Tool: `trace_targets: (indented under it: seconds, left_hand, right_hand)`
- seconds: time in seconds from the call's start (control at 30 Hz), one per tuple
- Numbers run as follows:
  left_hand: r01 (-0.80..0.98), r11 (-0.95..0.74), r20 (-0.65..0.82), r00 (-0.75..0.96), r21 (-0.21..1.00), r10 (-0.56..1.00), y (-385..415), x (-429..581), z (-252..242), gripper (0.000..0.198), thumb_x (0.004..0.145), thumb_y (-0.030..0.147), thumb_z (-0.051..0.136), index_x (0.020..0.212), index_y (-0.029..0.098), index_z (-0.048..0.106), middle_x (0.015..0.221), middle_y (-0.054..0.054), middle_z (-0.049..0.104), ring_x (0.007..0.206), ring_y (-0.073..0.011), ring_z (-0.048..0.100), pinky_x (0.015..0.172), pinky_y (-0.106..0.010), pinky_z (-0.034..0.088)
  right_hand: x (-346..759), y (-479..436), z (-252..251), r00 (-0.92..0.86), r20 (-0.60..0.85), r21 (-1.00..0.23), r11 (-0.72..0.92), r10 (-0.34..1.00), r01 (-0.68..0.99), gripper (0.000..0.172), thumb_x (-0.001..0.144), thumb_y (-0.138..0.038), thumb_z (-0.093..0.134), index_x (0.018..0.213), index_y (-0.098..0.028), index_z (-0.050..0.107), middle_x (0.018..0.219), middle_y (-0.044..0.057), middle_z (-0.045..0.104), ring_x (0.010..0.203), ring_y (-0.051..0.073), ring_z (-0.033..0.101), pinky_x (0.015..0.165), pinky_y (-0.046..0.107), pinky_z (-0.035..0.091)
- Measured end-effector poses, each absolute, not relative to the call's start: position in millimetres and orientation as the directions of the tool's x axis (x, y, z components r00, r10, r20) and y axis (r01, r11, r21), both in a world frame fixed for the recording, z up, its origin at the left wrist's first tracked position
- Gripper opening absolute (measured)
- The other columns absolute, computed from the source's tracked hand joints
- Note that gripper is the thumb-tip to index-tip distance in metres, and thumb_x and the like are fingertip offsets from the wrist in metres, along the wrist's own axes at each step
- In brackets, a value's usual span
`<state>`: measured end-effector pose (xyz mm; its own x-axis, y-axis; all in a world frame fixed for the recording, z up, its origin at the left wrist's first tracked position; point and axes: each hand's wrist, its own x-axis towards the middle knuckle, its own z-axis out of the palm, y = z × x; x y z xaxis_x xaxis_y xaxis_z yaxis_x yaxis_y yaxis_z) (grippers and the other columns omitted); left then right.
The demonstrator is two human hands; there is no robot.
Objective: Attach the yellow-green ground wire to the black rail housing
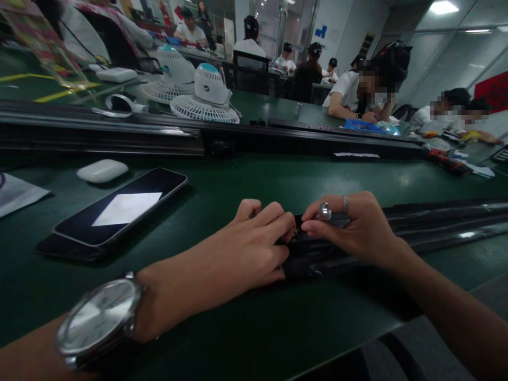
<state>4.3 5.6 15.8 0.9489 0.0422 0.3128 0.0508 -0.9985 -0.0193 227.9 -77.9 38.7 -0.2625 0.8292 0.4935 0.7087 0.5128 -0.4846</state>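
My left hand (257, 246), with a silver-faced watch (101, 317) on its wrist, has its fingers curled over the near-left end of a long black rail (317, 256). Its fingertips press at the rail's end, where a tiny metallic part shows only in a blur. Close beside them, my right hand (353, 225) pinches thumb and forefinger together just above the rail. A small shiny metal piece (325, 211) with a rounded end sticks up between these fingers; its lower part is hidden. A ring sits on one right-hand finger.
Left on the green table (222, 185) lie a phone (123, 209) and a white rounded case (102, 171). Behind, long dark rails (99, 132) run across, with white fans (210, 95) beyond. A person (357, 92) leans over the table at back right.
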Motion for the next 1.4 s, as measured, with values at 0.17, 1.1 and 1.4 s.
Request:
trace_targets:
  seconds: [0.17, 1.1, 1.4]
  left_hand:
    - [0.018, -0.999, 0.310, 0.950, 0.050, 0.032, 6.0, 6.2, 13.9, 0.013, 0.084, 0.027, 0.077, 0.076, 0.021, 0.069, 0.113, -0.005, 0.059, 0.114, -0.0260, 0.045, 0.093, -0.042, 0.029]
    - [0.052, -0.982, 0.310, 0.945, 0.181, 0.107, 6.9, -2.2, 15.9, 0.008, 0.086, 0.031, 0.076, 0.083, 0.024, 0.071, 0.115, -0.003, 0.057, 0.110, -0.0248, 0.044, 0.088, -0.038, 0.029]
    - [0.066, -0.982, 0.311, 0.943, 0.177, 0.120, 5.5, 0.2, 15.4, 0.014, 0.084, 0.034, 0.077, 0.079, 0.022, 0.071, 0.111, -0.004, 0.056, 0.109, -0.0250, 0.044, 0.088, -0.038, 0.029]
  right_hand:
    - [232.5, -78.0, 44.4, -0.354, 0.460, -0.475, 0.562, 0.814, 0.677, 0.006, 0.096, -0.021, 0.069, 0.093, -0.018, 0.073, 0.080, -0.003, 0.072, 0.066, 0.009, 0.063, 0.064, 0.018, 0.044]
    - [227.8, -82.9, 46.3, -0.139, 0.476, -0.544, 0.415, 0.868, 0.729, 0.013, 0.089, -0.027, 0.078, 0.082, -0.019, 0.072, 0.065, -0.003, 0.073, 0.054, 0.010, 0.068, 0.049, 0.017, 0.045]
    - [225.3, -81.3, 39.6, -0.155, 0.482, -0.529, 0.428, 0.862, 0.733, 0.017, 0.091, -0.033, 0.076, 0.084, -0.018, 0.073, 0.065, -0.003, 0.073, 0.054, 0.011, 0.066, 0.050, 0.019, 0.044]
